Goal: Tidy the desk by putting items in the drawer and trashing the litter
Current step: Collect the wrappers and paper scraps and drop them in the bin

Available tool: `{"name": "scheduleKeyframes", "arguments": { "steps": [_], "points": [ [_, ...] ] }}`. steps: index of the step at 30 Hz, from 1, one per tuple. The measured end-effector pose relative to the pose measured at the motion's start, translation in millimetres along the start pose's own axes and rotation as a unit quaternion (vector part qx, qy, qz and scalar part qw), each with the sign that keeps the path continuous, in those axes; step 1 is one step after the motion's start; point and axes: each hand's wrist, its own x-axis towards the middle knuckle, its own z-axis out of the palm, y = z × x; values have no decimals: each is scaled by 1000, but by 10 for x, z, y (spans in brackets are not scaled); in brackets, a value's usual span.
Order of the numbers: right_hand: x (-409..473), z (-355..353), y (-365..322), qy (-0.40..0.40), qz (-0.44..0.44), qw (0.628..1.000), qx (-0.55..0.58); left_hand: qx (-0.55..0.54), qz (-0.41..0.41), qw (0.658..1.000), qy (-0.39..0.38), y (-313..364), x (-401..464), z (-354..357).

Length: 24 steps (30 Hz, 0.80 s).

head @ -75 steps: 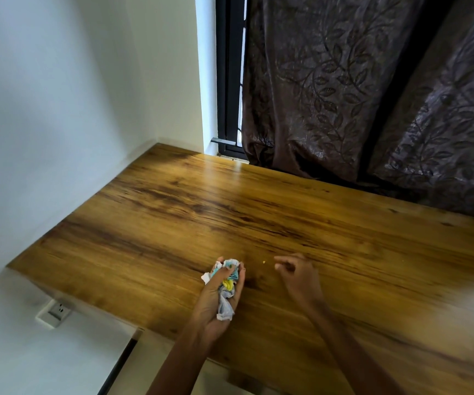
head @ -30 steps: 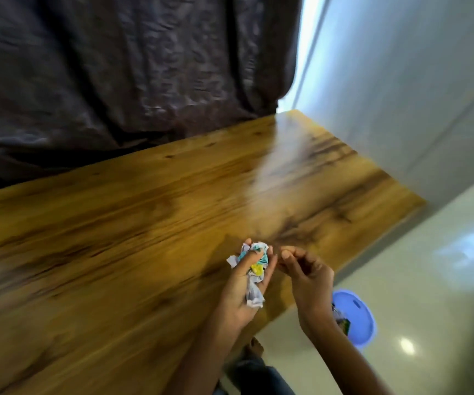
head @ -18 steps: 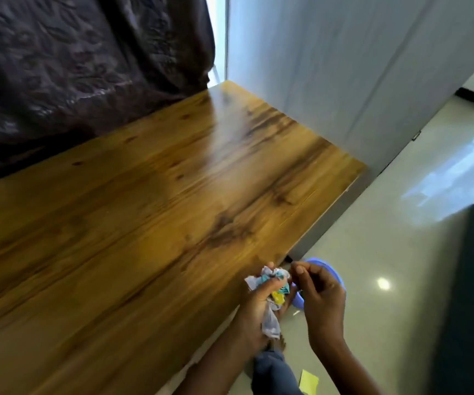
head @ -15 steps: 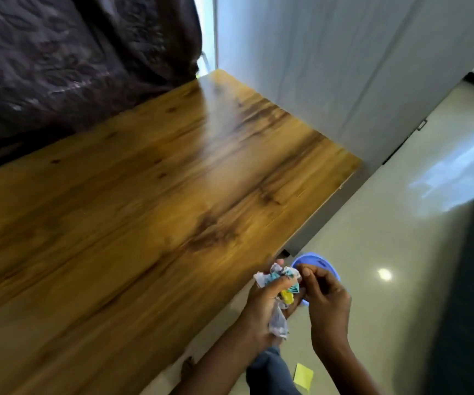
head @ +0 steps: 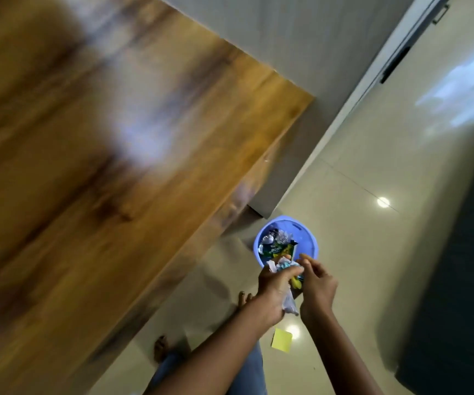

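Head view, tilted and motion-blurred on the left side. Wooden desk (head: 93, 155) fills the upper left, top bare in what shows, grain smeared by blur. Past its right corner, a pale glossy tile floor (head: 372, 172) with light reflections. Blue round trash bin (head: 312, 240) sits on the floor just beside the desk's corner panel, already holding crumpled wrappers (head: 278, 246), silvery and green ones. Left hand (head: 273, 292) is closed around a wad of crumpled litter (head: 283, 265), white, teal and yellow bits poking out above the fingers, a pale plastic tail hanging below the palm. Wad is held off the desk, right at the near rim of the bin, partly overlapping it in this view; height above the bin can't be judged. Right hand (head: 317, 283) is just beside the left, fingers curled and pinched toward the wad, touching or nearly touching its yellow part; whether it actually grips anything I cannot tell. Both forearms come in from the bottom edge. Yellow sticky note (head: 281, 340) lies flat on the floor below the hands, near a light spot. Bare toes and a blue-jeans leg (head: 247, 374) show under the arms. Dark panel along the right edge, grey wall behind the desk.
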Motion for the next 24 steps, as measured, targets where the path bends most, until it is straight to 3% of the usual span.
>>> {"name": "scheduleKeyframes", "arguments": {
  "steps": [4,8,12,19,24],
  "points": [
    [719,128,251,-17,120,993,-13,28,-49,996,75,-54,643,159],
    [1240,148,379,-9,178,983,-32,46,-71,994,64,-49,1035,275],
    [1616,115,439,4,191,980,-49,96,-116,987,56,-94,1457,269],
    [1933,142,507,-5,237,971,3,125,-111,985,50,3,1668,259],
    [1951,99,546,-23,265,963,-38,158,-119,979,55,-5,1686,155]
  ]
}}
